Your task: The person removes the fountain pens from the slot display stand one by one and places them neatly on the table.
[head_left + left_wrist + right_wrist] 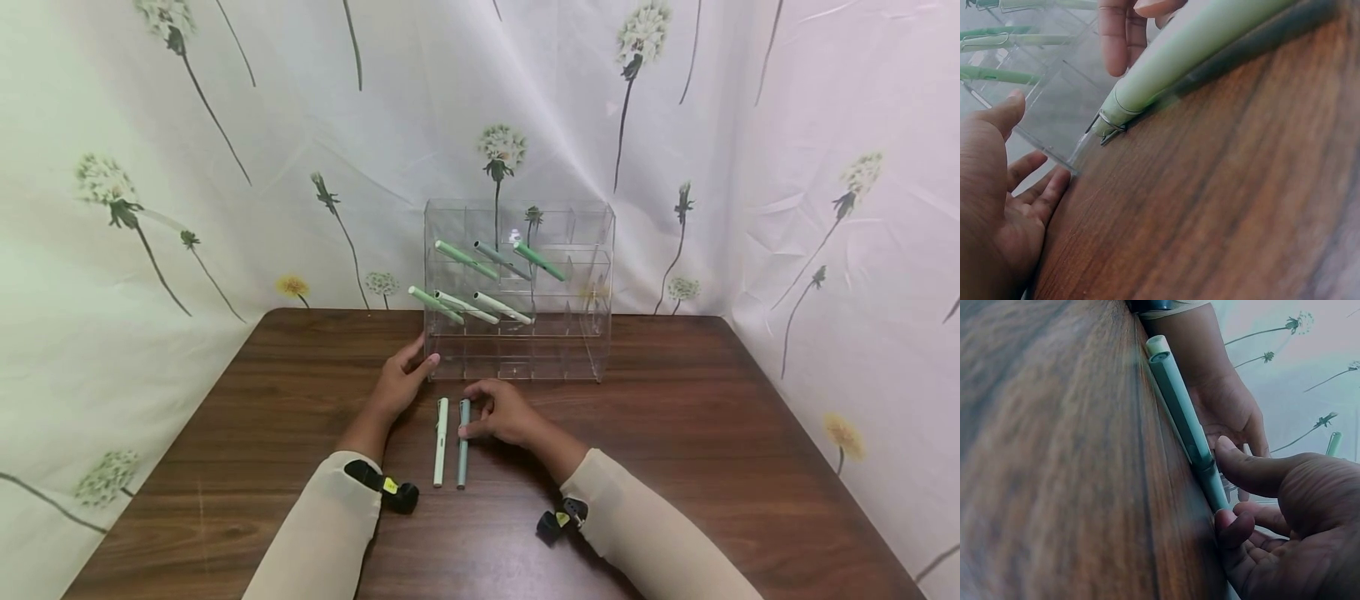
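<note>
Two capped pens lie side by side on the table, pointing away from me. My right hand (504, 414) pinches the blue-grey pen (462, 458), thumb and fingertips at its cap end; in the right wrist view the thumb (1250, 469) lies along its barrel. Just to the left is the pale green pen (440, 450), with its metal clip large in the left wrist view. At the lower left corner of a clear acrylic rack (517, 368), my left hand (400, 379) touches the side, thumb toward the front and fingers loosely extended along the side.
Several green, white and grey pens lean in the rack's left compartments, such as a bright green pen (538, 261) in the upper row and a white pen (502, 308) below. Behind the brown wooden table (675, 433) hangs a dandelion-print curtain (420, 125).
</note>
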Demonstrator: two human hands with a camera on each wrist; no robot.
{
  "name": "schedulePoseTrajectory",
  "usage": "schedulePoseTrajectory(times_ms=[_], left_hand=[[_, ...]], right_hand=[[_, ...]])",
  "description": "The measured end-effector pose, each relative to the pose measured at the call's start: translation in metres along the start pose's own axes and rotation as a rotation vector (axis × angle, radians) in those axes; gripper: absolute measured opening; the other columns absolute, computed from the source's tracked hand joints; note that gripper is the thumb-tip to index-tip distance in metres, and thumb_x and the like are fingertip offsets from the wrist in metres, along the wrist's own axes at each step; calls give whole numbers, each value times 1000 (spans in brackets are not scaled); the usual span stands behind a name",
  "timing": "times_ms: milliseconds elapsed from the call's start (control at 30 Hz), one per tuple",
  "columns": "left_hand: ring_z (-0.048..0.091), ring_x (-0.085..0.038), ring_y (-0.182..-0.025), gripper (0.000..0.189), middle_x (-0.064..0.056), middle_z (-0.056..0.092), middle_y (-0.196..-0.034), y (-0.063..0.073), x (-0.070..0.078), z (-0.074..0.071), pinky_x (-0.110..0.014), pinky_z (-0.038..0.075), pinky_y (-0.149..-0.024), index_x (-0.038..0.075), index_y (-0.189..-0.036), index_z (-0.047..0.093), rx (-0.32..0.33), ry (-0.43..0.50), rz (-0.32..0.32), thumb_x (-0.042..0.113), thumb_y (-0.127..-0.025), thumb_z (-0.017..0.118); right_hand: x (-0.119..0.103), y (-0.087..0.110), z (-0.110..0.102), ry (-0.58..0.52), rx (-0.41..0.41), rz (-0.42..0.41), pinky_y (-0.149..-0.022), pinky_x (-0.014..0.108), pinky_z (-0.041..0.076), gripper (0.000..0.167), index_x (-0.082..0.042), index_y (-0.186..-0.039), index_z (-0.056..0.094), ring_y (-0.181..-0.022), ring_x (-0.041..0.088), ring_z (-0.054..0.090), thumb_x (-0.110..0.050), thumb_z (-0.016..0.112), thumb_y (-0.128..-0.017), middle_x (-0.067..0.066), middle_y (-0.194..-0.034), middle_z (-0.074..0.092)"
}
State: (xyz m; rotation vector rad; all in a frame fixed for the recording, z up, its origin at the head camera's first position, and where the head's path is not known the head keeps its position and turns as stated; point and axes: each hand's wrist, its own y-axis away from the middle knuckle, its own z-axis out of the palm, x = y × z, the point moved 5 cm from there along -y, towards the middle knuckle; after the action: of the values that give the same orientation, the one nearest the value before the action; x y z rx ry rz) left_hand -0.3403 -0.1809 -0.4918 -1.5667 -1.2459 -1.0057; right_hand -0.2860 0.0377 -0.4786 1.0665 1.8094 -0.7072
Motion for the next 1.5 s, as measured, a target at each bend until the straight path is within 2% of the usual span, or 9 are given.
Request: schedulePoseTrajectory(times_ms=[367,567,633,800,1000,1167,1300,1500], left_hand=[[45,-37,-159,66,-12,41,-176,-2,0,-1,-57,39,-128,24,-170,40,15,-3,30,34,-111,68],[44,-37,-160,66,-12,41,-175,-2,1,-1,-57,38,-129,25,-170,41,17,-5,27,35,-111,68],[45,-37,-159,66,-12,41,-175,-1,0,-1,-57,38,-129,26,-170,40,18,-11,19,35,-111,68],[51,-40,-154,67,-12,42,-175,1,1,1,-58,44,-124,28,-171,38,4,-13,2,37,-111,67],[51,-41,-154,67,-12,41,-176,1,3,2,-58,44,-124,26,-171,38,7,-5,1,35,-111,67],[47,-41,-157,68,-12,38,-177,1,2,2,-59,42,-126,25,-171,37,2,-9,-6,34,-111,67],[44,-41,-159,67,-14,35,-178,3,7,2,-60,40,-127,21,-172,36,-9,2,-6,33,-112,65],[45,-39,-159,68,-12,37,-178,2,3,1,-59,41,-127,23,-171,38,-5,-8,-3,34,-111,67]], right_hand=[[-12,3,-10,-27,81,38,-69,24,53,68,6,-141,65,-77,14,62,-3,96,-81,27,-134,67],[-25,3,-16,-102,76,30,-67,37,64,59,11,-140,62,-73,37,77,-2,89,-89,35,-131,71],[-29,2,-19,-80,103,11,-68,35,63,53,12,-135,65,-73,33,76,-3,89,-90,34,-127,71],[-40,3,-31,-11,220,-43,-69,24,53,35,8,-118,74,-73,11,62,-6,90,-89,27,-110,76],[-43,-1,-44,-52,320,-61,-65,25,55,23,1,-107,77,-70,10,61,-5,90,-90,14,-98,75],[-49,-5,-57,-68,362,-48,-65,28,59,23,0,-109,76,-67,11,64,-5,89,-91,13,-100,73],[-55,-8,-69,-67,398,-36,-62,27,53,23,0,-111,75,-64,9,60,-5,88,-92,17,-106,72],[-57,-13,-80,-116,399,-48,-68,44,61,32,2,-125,73,-60,15,60,-4,84,-96,25,-123,69]])
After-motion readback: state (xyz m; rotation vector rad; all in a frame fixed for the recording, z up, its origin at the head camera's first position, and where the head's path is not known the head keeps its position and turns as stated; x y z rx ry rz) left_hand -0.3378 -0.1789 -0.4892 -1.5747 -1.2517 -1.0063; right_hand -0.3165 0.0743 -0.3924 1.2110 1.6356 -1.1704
